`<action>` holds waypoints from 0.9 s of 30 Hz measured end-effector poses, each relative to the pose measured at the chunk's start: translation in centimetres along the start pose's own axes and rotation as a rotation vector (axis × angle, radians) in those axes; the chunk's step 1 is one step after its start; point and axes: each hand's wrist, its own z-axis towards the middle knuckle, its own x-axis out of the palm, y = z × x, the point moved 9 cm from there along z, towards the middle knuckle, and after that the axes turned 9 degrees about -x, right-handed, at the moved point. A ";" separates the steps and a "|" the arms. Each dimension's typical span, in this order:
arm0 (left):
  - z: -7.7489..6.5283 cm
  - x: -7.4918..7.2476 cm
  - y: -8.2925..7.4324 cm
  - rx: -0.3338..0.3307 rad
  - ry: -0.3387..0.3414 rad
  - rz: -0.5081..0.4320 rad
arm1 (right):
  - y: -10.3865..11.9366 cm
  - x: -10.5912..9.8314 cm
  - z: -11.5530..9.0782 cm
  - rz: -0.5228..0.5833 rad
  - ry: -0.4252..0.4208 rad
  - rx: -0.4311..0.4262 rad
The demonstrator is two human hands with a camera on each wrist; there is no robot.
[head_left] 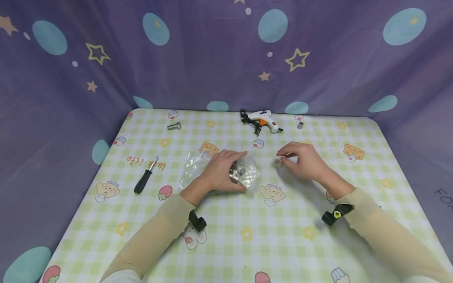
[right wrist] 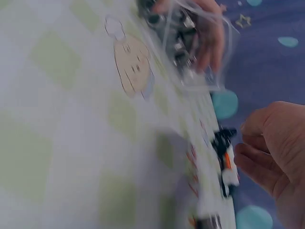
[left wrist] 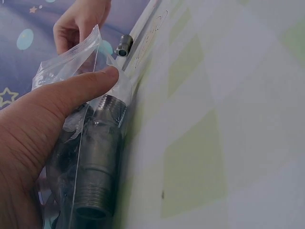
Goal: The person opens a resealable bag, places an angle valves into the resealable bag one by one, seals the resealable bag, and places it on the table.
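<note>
A clear zip bag (head_left: pixel 252 175) of metal pipe fittings lies near the middle of the table. My left hand (head_left: pixel 223 171) grips the bag, its thumb and fingers spread around the sides. Through the plastic, a threaded metal fitting (left wrist: pixel 99 160) shows close under the thumb in the left wrist view. To the right of the bag, my right hand (head_left: pixel 306 161) hovers above the cloth with loosely bent fingers. In the right wrist view, nothing is visible between the thumb and fingers (right wrist: pixel 259 167) of that hand.
A black-handled screwdriver (head_left: pixel 146 177) lies at the left. Toward the back are a bolt-shaped metal piece (head_left: pixel 174 126), a white glue gun (head_left: pixel 265 120) with a black cord, and a small metal fitting (head_left: pixel 300 125). A purple curtain (head_left: pixel 212 59) hangs behind the table.
</note>
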 end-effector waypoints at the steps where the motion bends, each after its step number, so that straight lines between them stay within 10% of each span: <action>1: 0.0 0.0 0.0 0.000 0.001 0.000 | -0.4 -0.5 -0.3 -0.021 0.000 0.010; 13: 0.0 -0.1 0.0 -0.010 0.014 -0.009 | -3.7 -4.1 -4.3 -0.197 0.100 0.152; 27: -0.1 0.1 0.1 -0.016 0.020 -0.018 | -5.3 -3.3 -6.2 -0.175 0.278 0.235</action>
